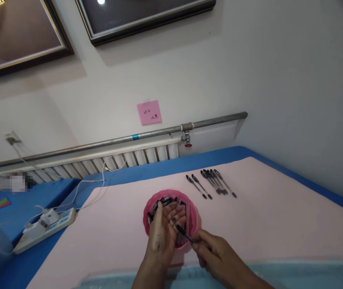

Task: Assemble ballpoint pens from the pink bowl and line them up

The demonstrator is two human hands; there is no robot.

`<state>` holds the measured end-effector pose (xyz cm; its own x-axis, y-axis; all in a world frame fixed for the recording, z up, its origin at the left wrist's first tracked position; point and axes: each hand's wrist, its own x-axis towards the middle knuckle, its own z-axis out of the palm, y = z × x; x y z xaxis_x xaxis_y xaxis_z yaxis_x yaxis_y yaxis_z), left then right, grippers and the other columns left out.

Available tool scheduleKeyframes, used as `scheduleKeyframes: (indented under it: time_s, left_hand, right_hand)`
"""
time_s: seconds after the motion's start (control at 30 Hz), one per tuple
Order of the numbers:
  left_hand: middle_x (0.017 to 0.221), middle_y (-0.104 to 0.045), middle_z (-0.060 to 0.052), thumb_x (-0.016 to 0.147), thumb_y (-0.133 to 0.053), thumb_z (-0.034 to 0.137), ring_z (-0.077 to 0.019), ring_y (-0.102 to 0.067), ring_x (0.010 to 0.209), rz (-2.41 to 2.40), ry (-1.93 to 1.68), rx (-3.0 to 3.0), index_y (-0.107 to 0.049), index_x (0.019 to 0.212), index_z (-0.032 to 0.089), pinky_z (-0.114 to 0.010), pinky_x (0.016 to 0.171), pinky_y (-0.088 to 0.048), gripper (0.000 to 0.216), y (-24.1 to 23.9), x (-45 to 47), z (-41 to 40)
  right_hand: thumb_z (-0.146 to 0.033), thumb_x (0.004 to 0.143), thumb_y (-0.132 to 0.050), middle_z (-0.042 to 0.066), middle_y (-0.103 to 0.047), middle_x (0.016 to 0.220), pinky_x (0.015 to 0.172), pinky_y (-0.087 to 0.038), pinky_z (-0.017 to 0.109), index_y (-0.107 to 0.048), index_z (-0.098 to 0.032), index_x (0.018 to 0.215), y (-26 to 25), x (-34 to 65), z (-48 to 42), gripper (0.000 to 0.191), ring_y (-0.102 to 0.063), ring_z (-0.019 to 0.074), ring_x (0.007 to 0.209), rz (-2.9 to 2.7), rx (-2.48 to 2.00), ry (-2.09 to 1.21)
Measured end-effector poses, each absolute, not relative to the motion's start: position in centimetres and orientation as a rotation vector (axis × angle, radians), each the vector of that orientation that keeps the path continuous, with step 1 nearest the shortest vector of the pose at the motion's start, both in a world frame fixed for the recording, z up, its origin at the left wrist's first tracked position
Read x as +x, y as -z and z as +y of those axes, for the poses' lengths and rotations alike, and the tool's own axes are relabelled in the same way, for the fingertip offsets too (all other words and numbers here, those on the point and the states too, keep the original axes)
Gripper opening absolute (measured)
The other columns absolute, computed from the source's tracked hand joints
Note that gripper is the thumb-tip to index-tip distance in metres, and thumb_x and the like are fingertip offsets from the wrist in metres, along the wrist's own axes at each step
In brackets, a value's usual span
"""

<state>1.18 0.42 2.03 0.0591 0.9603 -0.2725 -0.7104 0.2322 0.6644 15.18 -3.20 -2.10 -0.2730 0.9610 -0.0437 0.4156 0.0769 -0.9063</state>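
Observation:
My left hand [167, 226] is held palm up over the pink basin [194, 218], its fingers stretched out. A small dark spot or part, too small to name, shows at the fingers. My right hand [212, 253] is closed around a black pen [185, 233], whose dark end points at the left palm and almost meets it. Inside the basin, partly hidden by my left hand, lie several black pen parts [165, 199]. To the right, two pens [197, 186] lie side by side, next to a group of several pens [216, 180].
The pink sheet [280, 212] covers a blue table [219, 153]. A power strip [45, 232] with white plugs and cables lies at the left. Behind stand a radiator [135, 157] and a pipe [156, 132] with a red-handled valve [188, 145]. A pink note [149, 112] hangs on the wall.

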Motion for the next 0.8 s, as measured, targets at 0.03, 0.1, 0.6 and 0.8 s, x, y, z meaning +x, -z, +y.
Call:
scheduleKeyframes:
  time_s: [0.03,0.1,0.6,0.8]
  left_hand:
    - [0.094,-0.066,-0.019,0.083,-0.049,0.042,-0.0227,-0.065,0.085,0.771,-1.322,0.402,-0.064,0.089,0.006,-0.033,0.082,-0.051,0.039,-2.06,1.17,0.42]
    - [0.094,-0.066,-0.019,0.083,-0.049,0.041,-0.0226,-0.065,0.086,0.778,-1.324,0.4,-0.064,0.089,0.007,-0.033,0.083,-0.051,0.038,-2.1,1.14,0.44]
    - [0.091,-0.067,-0.018,0.082,-0.051,0.041,-0.0216,-0.065,0.084,0.802,-1.356,0.408,-0.064,0.087,0.008,-0.032,0.081,-0.051,0.035,-1.95,1.07,0.5]
    - [0.091,-0.068,-0.018,0.084,-0.048,0.042,-0.0221,-0.065,0.084,0.848,-1.354,0.421,-0.063,0.088,0.008,-0.033,0.083,-0.05,0.038,-2.09,1.21,0.56]
  right_hand:
    - [-0.026,0.085,-0.042,-0.005,-0.056,0.054,0.049,-0.032,0.021,-0.05,-0.022,0.072,2.02,15.17,-3.22,0.016,-0.05,0.0107,0.051,-1.762,-1.363,-1.158]
    - [-0.026,0.084,-0.043,-0.005,-0.056,0.054,0.049,-0.032,0.021,-0.05,-0.022,0.071,1.84,15.16,-3.27,0.016,-0.049,0.0107,0.05,-1.759,-1.363,-1.169]
    - [-0.028,0.086,-0.04,-0.005,-0.054,0.053,0.05,-0.034,0.021,-0.048,-0.022,0.071,1.37,15.11,-3.38,0.018,-0.049,0.0109,0.05,-1.765,-1.368,-1.187]
    - [-0.03,0.085,-0.043,-0.004,-0.055,0.054,0.049,-0.033,0.02,-0.049,-0.022,0.07,1.53,15.27,-3.31,0.018,-0.049,0.0108,0.051,-1.729,-1.387,-1.21]
